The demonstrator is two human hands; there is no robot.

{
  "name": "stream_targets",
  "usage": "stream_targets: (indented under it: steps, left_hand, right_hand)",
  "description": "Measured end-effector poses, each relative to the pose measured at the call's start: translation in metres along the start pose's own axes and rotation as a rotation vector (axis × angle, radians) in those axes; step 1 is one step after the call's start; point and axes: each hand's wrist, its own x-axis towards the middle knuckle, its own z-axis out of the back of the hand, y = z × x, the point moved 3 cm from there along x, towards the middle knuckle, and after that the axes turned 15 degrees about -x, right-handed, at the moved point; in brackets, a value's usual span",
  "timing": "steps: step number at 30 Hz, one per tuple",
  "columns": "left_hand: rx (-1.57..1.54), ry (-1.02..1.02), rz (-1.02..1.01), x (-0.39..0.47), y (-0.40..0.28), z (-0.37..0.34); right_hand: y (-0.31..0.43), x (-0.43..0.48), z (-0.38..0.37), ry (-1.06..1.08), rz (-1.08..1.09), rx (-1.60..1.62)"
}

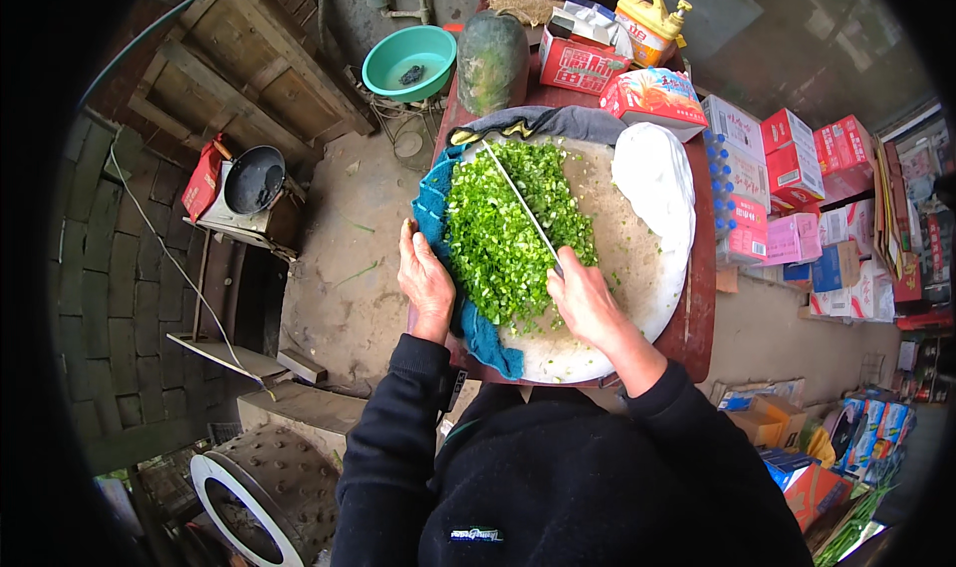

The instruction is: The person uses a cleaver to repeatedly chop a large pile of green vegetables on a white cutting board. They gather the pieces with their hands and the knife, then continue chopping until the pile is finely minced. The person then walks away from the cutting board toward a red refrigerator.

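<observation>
A broad heap of chopped green onions or similar leafy greens (485, 253) covers the left half of a round pale chopping board (635, 291). My right hand (586, 298) grips the dark handle of a kitchen knife (521, 202), whose long blade lies slantwise over the greens, tip towards the back left. My left hand (427, 283) rests flat against a teal towel (485, 335) at the board's left rim, thumb apart from the fingers. A grey cloth (575, 121) lines the back rim. White cloth (651, 175) lies bunched along the right rim.
The red table (693, 306) bears a large winter melon (493, 63), cartons (653, 100) and a yellow pump jug (650, 26) behind the board. A green basin (409, 63) stands back left. Farther left is a wok (254, 180). Stacked boxes (792, 160) fill the right.
</observation>
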Motion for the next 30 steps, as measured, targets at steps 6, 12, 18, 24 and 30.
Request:
stream_targets:
  steps: [6,12,18,24,30]
  left_hand:
    - [0.003,-0.006,0.003,0.001,-0.004,-0.001]
    - [-0.017,0.008,-0.005,0.001,-0.005,0.0]
    - [-0.001,0.023,0.012,0.0,-0.005,-0.003]
    - [0.049,0.063,-0.014,0.0,-0.004,-0.003]
    - [0.014,0.075,-0.056,0.001,-0.002,0.0]
  right_hand:
    - [0.009,-0.006,-0.011,0.0,0.041,-0.033]
    - [-0.004,-0.031,0.003,-0.031,-0.078,0.084]
    - [-0.044,-0.11,0.015,-0.322,-0.228,-0.183]
    - [-0.01,-0.111,-0.069,-0.18,-0.657,0.403]
    - [0.035,-0.044,-0.072,-0.421,-0.278,0.746]
